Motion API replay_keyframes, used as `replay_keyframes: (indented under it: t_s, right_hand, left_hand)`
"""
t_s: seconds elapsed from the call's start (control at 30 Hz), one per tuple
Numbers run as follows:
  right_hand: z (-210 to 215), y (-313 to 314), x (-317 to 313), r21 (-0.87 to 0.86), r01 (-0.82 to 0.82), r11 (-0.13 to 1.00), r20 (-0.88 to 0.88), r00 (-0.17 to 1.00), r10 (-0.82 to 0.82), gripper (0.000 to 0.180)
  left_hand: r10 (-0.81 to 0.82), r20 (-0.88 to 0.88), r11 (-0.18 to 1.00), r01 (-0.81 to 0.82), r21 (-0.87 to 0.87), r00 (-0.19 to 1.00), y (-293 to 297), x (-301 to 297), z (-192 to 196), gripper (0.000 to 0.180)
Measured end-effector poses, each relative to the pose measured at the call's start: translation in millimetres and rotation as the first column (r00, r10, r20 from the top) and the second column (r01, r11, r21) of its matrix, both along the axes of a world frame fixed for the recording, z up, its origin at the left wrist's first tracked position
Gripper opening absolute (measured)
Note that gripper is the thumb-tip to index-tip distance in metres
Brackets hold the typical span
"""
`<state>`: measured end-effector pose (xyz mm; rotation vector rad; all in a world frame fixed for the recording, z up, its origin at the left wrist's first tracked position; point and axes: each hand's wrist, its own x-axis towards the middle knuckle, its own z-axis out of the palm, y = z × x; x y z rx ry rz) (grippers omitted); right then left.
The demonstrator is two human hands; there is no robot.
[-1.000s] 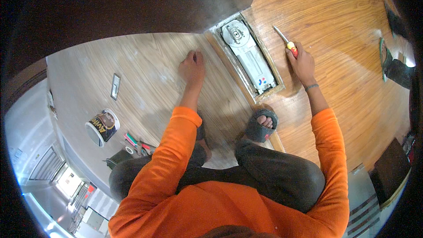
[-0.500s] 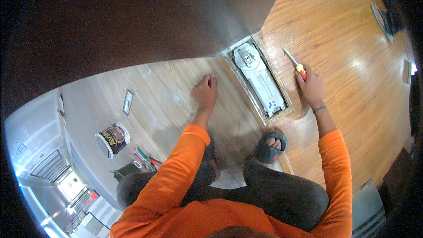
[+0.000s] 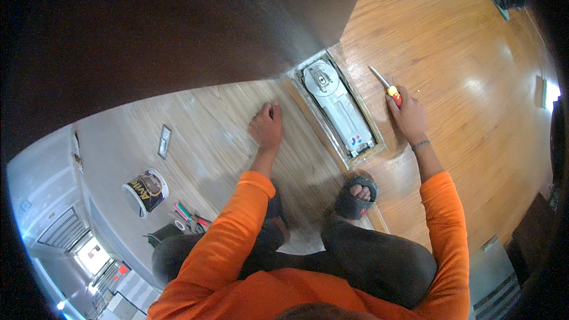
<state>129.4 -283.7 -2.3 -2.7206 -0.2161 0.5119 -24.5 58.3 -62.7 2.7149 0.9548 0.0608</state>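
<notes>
The right hand [image 3: 410, 117] grips the screwdriver [image 3: 392, 90], tip toward eleven o'clock, best held steadily; the left hand [image 3: 267, 127] curls closed.

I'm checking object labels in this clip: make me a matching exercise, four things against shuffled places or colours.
1. screwdriver
2. silver mechanism
3. tub
4. small metal plate

A. set in the floor recess
B. lying left of the left hand, silver
C. white rim, dark label
D. held in the right hand

Pairs: 1-D, 2-A, 3-C, 4-B
</notes>
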Motion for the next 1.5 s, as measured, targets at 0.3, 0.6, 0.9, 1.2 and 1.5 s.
replay_keyframes:
  t_s: [0.3, 0.6, 0.9, 1.2, 1.5]
  right_hand:
    - [-7, -8, -3, 0.055, -0.037, 0.998, 0.025, 0.999, 0.036, 0.038]
    - [-7, -10, -5, 0.041, -0.052, 0.998, 0.038, 0.998, 0.051, 0.038]
    - [-10, -10, -3, 0.025, -0.063, 0.998, 0.031, 0.998, 0.063, 0.037]
    - [-13, -14, -5, 0.055, -0.077, 0.996, 0.05, 0.996, 0.074, 0.038]
    - [-26, -13, -2, 0.058, -0.134, 0.989, 0.044, 0.99, 0.131, 0.043]
  left_hand:
    - [0.13, 0.156, 0.961, -0.086, -0.265, 0.979, -9, 13, 21, 0.027]
    - [0.051, 0.188, 0.919, 0.028, -0.393, 0.981, -33, 18, 24, 0.021]
    - [-0.007, 0.187, 0.946, 0.067, -0.316, 0.982, -23, 14, 10, 0.03]
    - [-0.094, 0.114, 0.974, 0.115, -0.193, 0.989, -25, 19, 13, 0.036]
    - [0.157, 0.241, 0.82, 0.01, -0.572, 0.958, -19, 16, 21, 0.029]
